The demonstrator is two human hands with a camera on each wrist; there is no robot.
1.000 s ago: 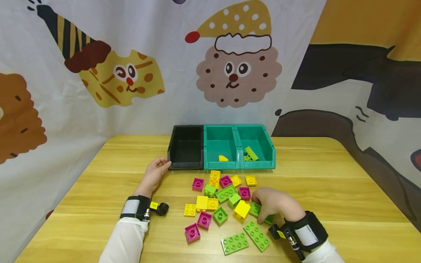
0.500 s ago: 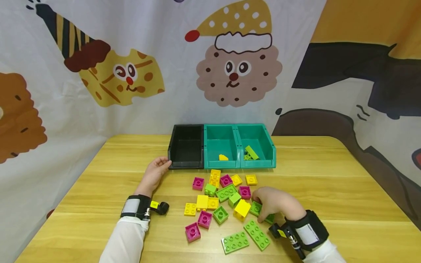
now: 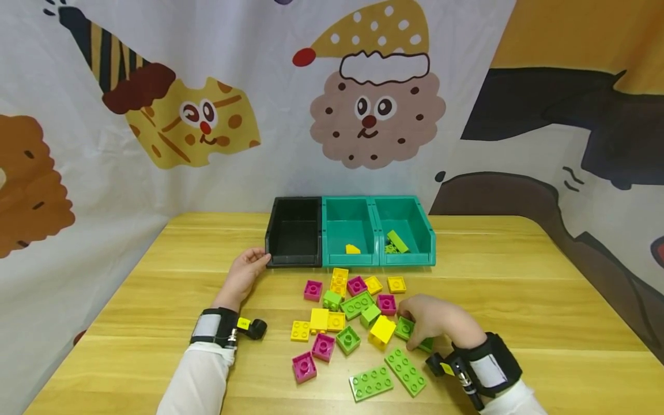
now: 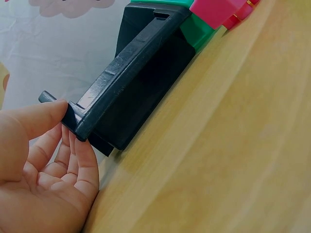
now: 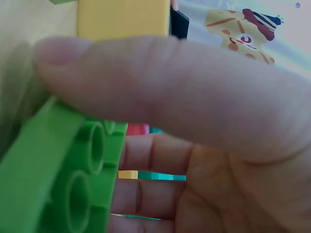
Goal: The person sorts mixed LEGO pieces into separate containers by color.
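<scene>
Right hand [image 3: 433, 323] lower centre, fingers curled round green brick [image 3: 410, 333], mostly hidden. Left hand [image 3: 244, 274] relaxed, touching black bin [image 3: 293, 233] corner.

A: Where is there room to pass?

B: The bare wooden table [image 3: 519, 288] at right of the frame, and the lower left.

A: And what blocks the way?

B: The scatter of plastic bricks [image 3: 358, 317] at lower centre, packed close, with 3 open plastic bins [image 3: 350, 230], 1 black and 2 teal, just above them. The cartoon cloth backdrop [image 3: 207, 115] closes off the far edge.
</scene>
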